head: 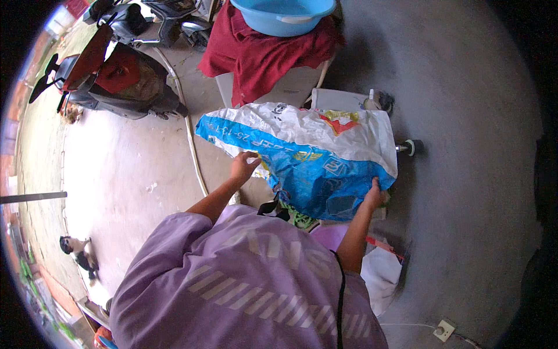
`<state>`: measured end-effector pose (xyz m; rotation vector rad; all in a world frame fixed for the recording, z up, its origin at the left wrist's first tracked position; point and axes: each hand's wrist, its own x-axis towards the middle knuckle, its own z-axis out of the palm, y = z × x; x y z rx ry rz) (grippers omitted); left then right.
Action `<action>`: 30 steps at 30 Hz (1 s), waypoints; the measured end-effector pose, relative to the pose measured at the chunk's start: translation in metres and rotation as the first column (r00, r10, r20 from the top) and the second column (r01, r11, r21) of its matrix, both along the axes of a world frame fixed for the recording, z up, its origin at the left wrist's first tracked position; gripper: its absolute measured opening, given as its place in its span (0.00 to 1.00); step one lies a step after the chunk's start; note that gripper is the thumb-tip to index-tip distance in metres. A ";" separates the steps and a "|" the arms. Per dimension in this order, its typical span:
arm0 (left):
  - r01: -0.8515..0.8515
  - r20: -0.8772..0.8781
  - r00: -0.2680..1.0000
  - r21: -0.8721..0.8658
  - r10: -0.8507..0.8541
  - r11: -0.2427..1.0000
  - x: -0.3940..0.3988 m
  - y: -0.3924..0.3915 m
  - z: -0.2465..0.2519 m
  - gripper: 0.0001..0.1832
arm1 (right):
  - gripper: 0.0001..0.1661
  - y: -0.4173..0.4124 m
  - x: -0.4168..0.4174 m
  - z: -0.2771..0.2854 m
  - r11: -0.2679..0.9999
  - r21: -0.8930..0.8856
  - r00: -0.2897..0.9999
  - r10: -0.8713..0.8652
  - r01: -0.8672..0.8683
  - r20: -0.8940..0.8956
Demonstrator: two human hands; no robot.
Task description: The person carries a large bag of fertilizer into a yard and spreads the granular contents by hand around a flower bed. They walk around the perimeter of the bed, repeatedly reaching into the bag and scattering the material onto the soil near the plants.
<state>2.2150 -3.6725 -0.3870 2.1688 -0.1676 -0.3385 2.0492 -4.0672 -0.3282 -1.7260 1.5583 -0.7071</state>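
Note:
A blue and white woven plastic sack (305, 152) with printed writing and a red and yellow emblem spreads out in front of me, creased and slack. My right hand (373, 195) grips its lower right corner, the thumb on the blue face and the fingers mostly hidden. At the sack's lower left edge is my left hand (245, 167), its fingers curled with thumb and forefinger close together. Whether those fingers pinch the plastic cannot be made out. Under the sack's lower edge shows some green netting (301, 217).
A light-blue basin (283, 17) stands on a dark red cloth (261, 56) beyond the sack. Scooters (126, 83) are parked at the left, near a pale hose (187, 126) along the floor. A cat (80, 255) is at lower left. A socket (444, 330) is on the grey wall.

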 end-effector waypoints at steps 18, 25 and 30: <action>-0.054 0.092 0.994 -0.056 0.059 0.997 -0.009 -0.003 -0.018 0.09 | 0.45 0.026 0.014 0.050 0.977 0.210 0.998 -0.036 0.046 -0.051; -0.041 -0.027 0.999 -0.049 0.040 0.998 -0.007 0.003 -0.019 0.10 | 0.47 0.006 0.002 0.026 0.993 0.113 0.999 -0.035 0.038 -0.026; -0.102 -0.052 0.994 -0.069 0.099 0.992 0.008 0.009 -0.029 0.10 | 0.46 0.017 0.010 0.041 0.972 0.232 0.996 -0.022 0.041 -0.087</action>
